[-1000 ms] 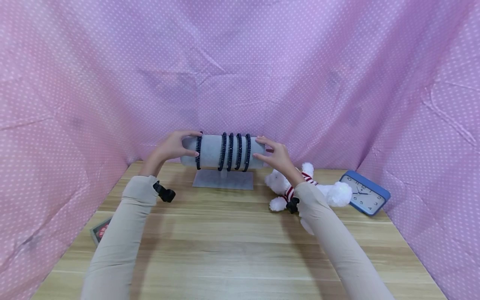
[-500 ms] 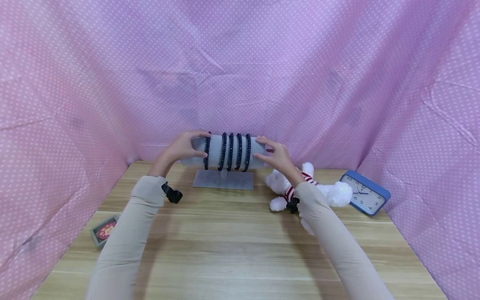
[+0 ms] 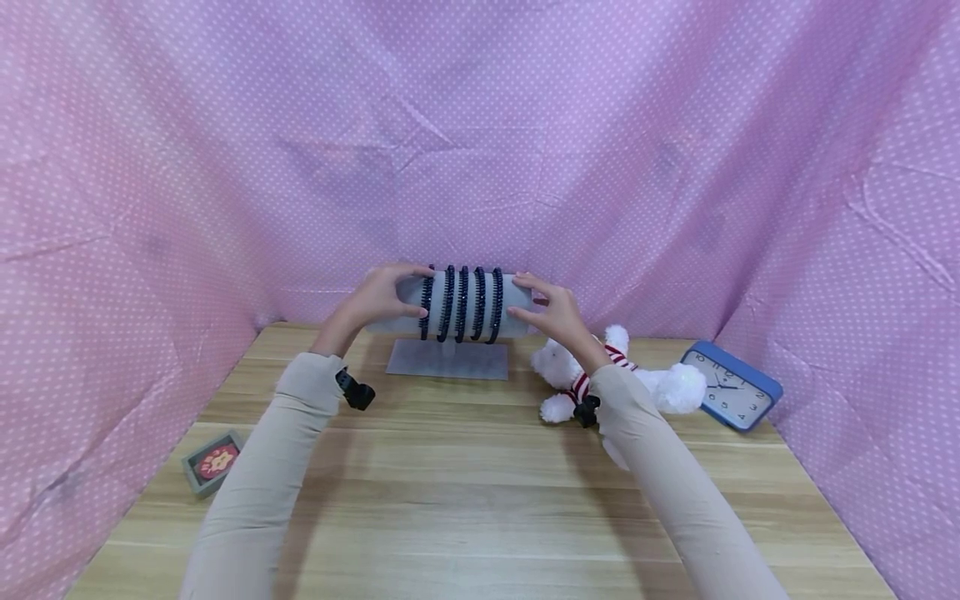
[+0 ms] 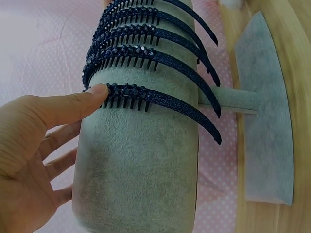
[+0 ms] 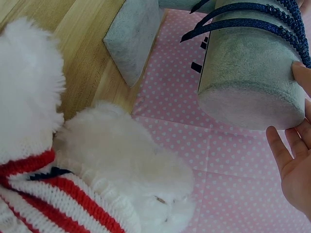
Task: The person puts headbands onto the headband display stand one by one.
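Several dark blue beaded headbands [image 3: 462, 304] with comb teeth sit side by side round the horizontal roll of a grey velvet display stand [image 3: 408, 358]. My left hand [image 3: 382, 296] holds the leftmost headband [image 4: 180, 107]. Its thumb [image 4: 73, 107] presses on the beads, while the other fingers reach behind the roll and are partly hidden. At the roll's right end, my right hand [image 3: 557, 310] grips the grey padding between thumb and fingers. In the right wrist view only part of that hand [image 5: 299, 179] shows, against the roll's end [image 5: 252, 109].
A white plush toy [image 3: 557, 367] in a red-striped top lies partly under my right forearm. Behind it leans a blue clock [image 3: 731, 387]. A small grey box with a red paw picture [image 3: 213, 462] lies at the left. Pink dotted cloth [image 3: 480, 125] hangs round the wooden table [image 3: 450, 500].
My left hand has slid the leftmost headband to the right along the roll, closer to the others. The right hand stays in place. More of the small grey box shows now.
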`<state>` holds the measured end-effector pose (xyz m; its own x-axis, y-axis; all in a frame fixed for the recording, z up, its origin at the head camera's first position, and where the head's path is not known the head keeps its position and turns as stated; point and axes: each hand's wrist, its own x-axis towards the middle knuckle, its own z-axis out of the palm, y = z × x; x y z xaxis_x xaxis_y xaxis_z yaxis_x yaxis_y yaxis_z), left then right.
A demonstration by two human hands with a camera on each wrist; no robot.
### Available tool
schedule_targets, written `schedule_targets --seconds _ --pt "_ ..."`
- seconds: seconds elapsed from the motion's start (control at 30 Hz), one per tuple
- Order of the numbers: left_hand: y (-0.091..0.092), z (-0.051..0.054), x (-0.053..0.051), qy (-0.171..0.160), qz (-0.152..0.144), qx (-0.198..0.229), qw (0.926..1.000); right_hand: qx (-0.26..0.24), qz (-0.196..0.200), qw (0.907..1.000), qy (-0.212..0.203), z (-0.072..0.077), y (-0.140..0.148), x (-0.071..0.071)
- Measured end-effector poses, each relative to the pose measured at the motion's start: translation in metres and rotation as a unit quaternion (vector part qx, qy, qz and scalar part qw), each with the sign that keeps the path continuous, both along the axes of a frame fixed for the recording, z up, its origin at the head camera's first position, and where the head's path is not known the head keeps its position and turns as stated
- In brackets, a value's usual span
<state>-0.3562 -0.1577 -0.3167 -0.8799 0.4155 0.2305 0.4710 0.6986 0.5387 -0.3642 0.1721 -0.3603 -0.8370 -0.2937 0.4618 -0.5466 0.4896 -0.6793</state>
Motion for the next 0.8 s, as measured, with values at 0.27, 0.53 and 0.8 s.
schedule_targets --seconds 0.27,0.53,0.8 --pt "0.0046 -0.0016 0.0008 0.015 -0.01 0.007 0.9998 0.001 -0.002 1.0 0.003 0.0003 -0.0003 0.0009" --pt "0.0062 -0.0036 0.0014 0.039 -0.017 -0.01 0.9991 0.004 -0.001 1.0 0.003 0.0003 0.0004 0.0017" --pt "0.0054 -0.0057 0.0023 0.048 -0.021 -0.013 0.9985 0.0 -0.001 1.0 0.002 0.0007 -0.0001 0.0017"
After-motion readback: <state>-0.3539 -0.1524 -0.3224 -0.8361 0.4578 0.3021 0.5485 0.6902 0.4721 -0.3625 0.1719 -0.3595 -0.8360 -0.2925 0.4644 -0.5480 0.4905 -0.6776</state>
